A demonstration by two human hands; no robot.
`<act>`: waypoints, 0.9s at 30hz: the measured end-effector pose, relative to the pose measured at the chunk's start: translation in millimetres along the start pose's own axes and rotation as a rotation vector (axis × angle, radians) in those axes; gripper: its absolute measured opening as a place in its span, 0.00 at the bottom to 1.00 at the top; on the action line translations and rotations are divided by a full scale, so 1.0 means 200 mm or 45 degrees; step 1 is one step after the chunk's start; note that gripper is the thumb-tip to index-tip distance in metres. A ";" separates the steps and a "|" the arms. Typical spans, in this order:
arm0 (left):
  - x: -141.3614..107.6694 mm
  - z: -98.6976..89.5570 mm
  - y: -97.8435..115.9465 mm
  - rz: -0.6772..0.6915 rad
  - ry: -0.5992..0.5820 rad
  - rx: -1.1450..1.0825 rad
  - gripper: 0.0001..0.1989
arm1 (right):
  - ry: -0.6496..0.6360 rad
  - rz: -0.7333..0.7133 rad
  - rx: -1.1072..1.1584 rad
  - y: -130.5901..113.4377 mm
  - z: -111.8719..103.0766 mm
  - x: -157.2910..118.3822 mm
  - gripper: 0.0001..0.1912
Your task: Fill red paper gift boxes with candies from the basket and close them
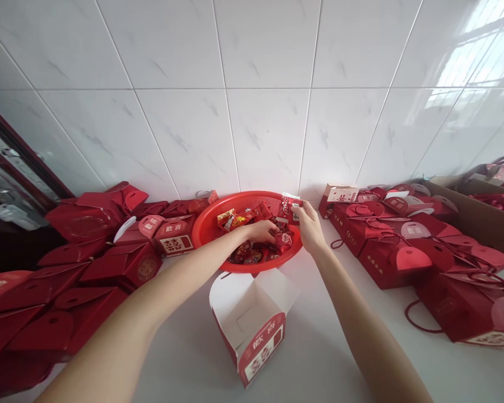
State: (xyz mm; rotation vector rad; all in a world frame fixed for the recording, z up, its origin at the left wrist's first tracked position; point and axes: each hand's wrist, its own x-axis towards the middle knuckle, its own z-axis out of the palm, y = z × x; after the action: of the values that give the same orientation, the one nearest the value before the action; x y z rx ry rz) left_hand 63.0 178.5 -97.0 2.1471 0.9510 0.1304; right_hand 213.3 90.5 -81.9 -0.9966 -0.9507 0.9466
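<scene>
I have the right hand (309, 221) pinching a packet (285, 207) at one o'clock; the left hand (264, 230), curled at twelve, hold unclear, should pick sweets (238, 220) gently.

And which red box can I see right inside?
The box in front of the red basket: its flaps spread, baring its white inside, unlike those grouped either side.

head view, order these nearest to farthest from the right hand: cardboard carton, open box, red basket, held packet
1. Held packet, in the right hand
2. Red basket, immediately left
3. Open box, lower centre
4. Cardboard carton, far right
</scene>
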 end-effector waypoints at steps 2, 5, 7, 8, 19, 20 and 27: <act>0.00 -0.02 0.01 0.013 0.015 -0.085 0.07 | 0.001 0.000 0.019 0.01 0.00 0.00 0.09; -0.01 -0.05 0.03 0.034 0.102 -0.236 0.04 | 0.010 -0.008 0.048 0.02 -0.01 0.01 0.10; -0.02 -0.07 0.04 0.044 0.186 -0.338 0.03 | 0.011 -0.013 0.067 0.02 -0.01 0.02 0.10; -0.02 -0.08 0.04 0.047 0.224 -0.383 0.04 | 0.010 -0.015 0.075 0.03 -0.01 0.02 0.10; -0.03 -0.12 0.05 0.147 0.528 -0.678 0.09 | -0.023 -0.023 0.122 0.02 0.00 0.01 0.12; -0.04 -0.12 0.06 0.181 0.550 -0.706 0.11 | -0.029 -0.030 0.123 0.02 0.00 0.01 0.13; -0.08 -0.13 0.09 0.366 0.726 -0.803 0.22 | -0.053 -0.045 0.115 0.01 0.00 0.00 0.16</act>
State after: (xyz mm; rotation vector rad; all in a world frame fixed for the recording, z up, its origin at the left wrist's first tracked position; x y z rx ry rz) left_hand 52.6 175.9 -62.1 1.6482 0.7512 1.0810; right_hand 212.7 91.3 -83.3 -0.8840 -0.9487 0.9751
